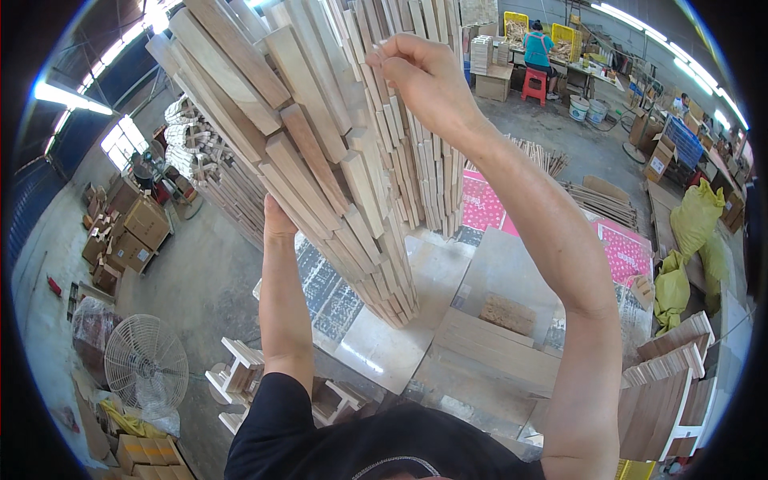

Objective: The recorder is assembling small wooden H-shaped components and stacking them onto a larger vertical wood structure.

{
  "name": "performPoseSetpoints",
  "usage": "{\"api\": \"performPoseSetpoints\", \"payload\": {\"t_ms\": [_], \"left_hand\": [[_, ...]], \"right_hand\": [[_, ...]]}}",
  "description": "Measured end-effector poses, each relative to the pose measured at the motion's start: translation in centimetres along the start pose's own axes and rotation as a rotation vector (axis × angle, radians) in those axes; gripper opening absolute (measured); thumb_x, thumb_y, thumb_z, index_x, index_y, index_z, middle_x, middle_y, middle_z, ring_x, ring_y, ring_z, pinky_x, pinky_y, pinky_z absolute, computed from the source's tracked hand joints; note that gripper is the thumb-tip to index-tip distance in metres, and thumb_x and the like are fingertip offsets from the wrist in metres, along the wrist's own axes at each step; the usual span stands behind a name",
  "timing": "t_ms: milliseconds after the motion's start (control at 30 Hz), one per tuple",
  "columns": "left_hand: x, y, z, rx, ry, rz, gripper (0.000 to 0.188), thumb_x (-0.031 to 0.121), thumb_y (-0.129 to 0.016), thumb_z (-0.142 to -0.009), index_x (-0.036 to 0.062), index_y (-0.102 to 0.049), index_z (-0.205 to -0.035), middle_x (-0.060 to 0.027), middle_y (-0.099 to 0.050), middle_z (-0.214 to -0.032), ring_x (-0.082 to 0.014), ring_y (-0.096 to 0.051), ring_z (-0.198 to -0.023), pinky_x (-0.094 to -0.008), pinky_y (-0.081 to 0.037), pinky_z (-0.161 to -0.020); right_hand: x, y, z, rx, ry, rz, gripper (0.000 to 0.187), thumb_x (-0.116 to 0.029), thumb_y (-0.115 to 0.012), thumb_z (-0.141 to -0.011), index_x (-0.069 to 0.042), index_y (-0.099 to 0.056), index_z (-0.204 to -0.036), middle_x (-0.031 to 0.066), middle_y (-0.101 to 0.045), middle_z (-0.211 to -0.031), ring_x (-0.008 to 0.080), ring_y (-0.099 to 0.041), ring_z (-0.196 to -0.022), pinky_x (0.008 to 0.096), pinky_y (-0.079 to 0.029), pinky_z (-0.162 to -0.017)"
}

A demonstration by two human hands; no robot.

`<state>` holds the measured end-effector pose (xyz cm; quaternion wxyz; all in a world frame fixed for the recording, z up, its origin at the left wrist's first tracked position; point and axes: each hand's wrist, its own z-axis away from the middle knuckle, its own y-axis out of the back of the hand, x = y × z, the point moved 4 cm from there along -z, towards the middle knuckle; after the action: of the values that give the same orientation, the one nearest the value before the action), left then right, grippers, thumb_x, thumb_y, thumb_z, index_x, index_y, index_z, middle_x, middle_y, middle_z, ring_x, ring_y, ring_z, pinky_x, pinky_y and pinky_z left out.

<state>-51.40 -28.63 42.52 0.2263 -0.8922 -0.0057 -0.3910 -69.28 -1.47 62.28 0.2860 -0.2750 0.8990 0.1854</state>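
- Nearest the lens, black short-sleeved shirt [352,440], filling the lower edge between both raised forearms.
- Right hand [420,76] lifted high, fingers pinched narrow on the top end of a thin pale wooden slat [390,120] at the upper middle of the stack.
- Left hand [278,218] raised lower down, pressed against the underside of the stack; fingers hidden behind the wood, so grip impossible to tell.
- Tall leaning stack of pale and reddish wooden slats [320,144], fanned out from top left down to a narrow foot near the middle of the view, standing on a flat light plywood board [384,344].
- Just right of the board, flat brown wooden panels [496,344] lying on the floor, a rough small block on top.
- Pink patterned sheets [632,252] spread on the floor behind, well apart from the hands.
- Lower left, round white wire-guarded floor fan [146,360], beside small white wooden frames [236,372].
- Brown cardboard boxes [132,232] piled at the left, near a second heap of pale slats [196,152].
- Yellow-green filled sacks [692,232] at the right, above upright stacks of brown boards [664,384].
- Far back, seated person in a teal top [538,48] on a red stool [534,84] at a workbench, white buckets close by.
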Motion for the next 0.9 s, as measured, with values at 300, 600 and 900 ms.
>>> {"api": "performPoseSetpoints", "payload": {"t_ms": [300, 600, 900], "left_hand": [[0.1, -0.5, -0.2, -0.024, -0.029, 0.012, 0.078, 0.059, -0.073, -0.083, 0.0072, -0.059, -0.139, -0.0118, -0.068, -0.130, -0.0295, -0.068, -0.117, -0.0452, -0.059, -0.097], [0.4, -1.6, -0.2, -0.064, -0.060, 0.017, 0.070, 0.054, -0.069, -0.089, 0.0054, -0.059, -0.138, -0.0133, -0.068, -0.129, -0.0294, -0.069, -0.115, -0.0445, -0.060, -0.096], [-0.9, 0.7, -0.1, 0.226, 0.118, -0.108, 0.090, 0.063, -0.081, -0.076, 0.0028, -0.058, -0.139, -0.0128, -0.067, -0.132, -0.0284, -0.066, -0.120, -0.0441, -0.057, -0.102]], "right_hand": [[-0.5, -1.5, -1.5, -0.090, -0.005, -0.152, 0.029, -0.020, -0.060, -0.090, 0.001, -0.076, -0.101, 0.0120, -0.071, -0.082, 0.0168, -0.063, -0.076, 0.0358, -0.048, -0.072], [0.4, -1.0, -0.9, 0.030, 0.035, -0.040, 0.043, -0.032, -0.058, -0.090, 0.002, -0.074, -0.111, 0.0200, -0.073, -0.096, 0.0290, -0.070, -0.097, 0.0403, -0.050, -0.090], [-3.1, -3.8, 0.8, -0.184, 0.248, 0.132, 0.108, -0.067, -0.067, -0.088, 0.028, -0.040, -0.131, 0.0430, -0.057, -0.120, 0.0526, -0.057, -0.121, 0.0517, -0.046, -0.106]]}}
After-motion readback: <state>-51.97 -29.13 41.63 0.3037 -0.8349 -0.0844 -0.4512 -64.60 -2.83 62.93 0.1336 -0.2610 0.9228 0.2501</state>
